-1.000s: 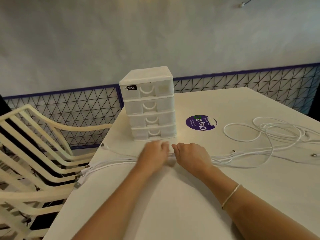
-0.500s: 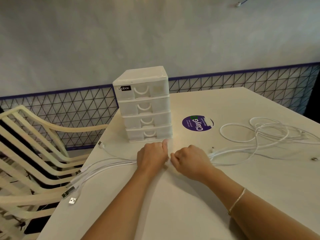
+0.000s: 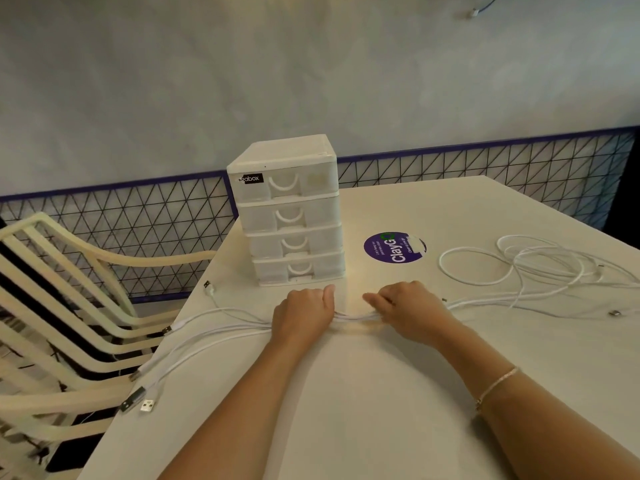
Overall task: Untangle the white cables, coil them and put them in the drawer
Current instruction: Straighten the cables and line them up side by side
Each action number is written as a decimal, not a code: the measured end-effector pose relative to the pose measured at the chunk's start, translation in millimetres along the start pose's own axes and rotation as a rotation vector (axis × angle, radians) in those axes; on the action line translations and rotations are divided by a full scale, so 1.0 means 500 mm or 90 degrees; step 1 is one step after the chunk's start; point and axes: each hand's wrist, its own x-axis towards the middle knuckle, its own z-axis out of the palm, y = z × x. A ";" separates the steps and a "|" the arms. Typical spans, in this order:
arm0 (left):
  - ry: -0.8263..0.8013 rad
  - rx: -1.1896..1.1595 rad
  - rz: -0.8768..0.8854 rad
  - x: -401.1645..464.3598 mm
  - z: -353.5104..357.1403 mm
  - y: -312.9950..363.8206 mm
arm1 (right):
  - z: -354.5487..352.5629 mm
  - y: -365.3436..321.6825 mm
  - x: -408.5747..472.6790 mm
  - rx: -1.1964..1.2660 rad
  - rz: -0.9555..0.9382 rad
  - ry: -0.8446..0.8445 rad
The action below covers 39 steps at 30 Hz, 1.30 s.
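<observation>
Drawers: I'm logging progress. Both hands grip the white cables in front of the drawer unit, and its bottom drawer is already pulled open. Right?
Not quite. In the head view all four drawers of the drawer unit are shut, the bottom drawer included. The rest holds: left hand and right hand both grip the white cables on the table in front of it.

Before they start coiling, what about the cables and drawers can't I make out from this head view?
- White cables: the count is unclear, since both the left hand and right hand cover the bundle.
- Loops run off the right edge.
- Drawer unit: all drawers closed, contents hidden.
- Plug types: too small.
</observation>
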 end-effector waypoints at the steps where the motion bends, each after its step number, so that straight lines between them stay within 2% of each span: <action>1: 0.003 0.000 -0.003 0.002 0.001 -0.003 | -0.014 0.024 0.002 -0.012 0.032 0.003; 6: 0.005 0.003 0.013 0.000 0.011 0.011 | -0.064 0.124 -0.001 -0.092 0.152 0.066; 10: 0.037 -0.022 -0.009 -0.001 0.007 0.013 | -0.069 0.141 -0.001 -0.127 0.185 0.101; 13: 0.057 -0.050 -0.012 -0.004 0.003 0.012 | -0.069 0.109 0.000 -0.154 0.124 0.103; 15: 0.061 -0.061 -0.013 -0.005 0.001 0.015 | -0.060 0.066 -0.001 -0.108 0.020 0.095; 17: 0.067 -0.064 -0.012 -0.006 0.000 0.015 | -0.041 0.018 0.000 -0.032 -0.076 0.040; 19: 0.070 -0.065 -0.008 -0.006 0.000 0.014 | -0.023 -0.013 0.004 -0.019 -0.116 -0.017; 28: 0.032 -0.016 0.032 -0.011 -0.001 0.027 | -0.031 -0.047 0.014 0.035 -0.161 -0.093; 33: 0.016 -0.010 0.041 -0.015 -0.002 0.027 | -0.036 -0.042 0.014 0.087 -0.130 -0.111; 39: 0.002 -0.001 0.056 -0.017 -0.001 0.037 | -0.080 -0.030 0.025 -0.014 -0.136 -0.185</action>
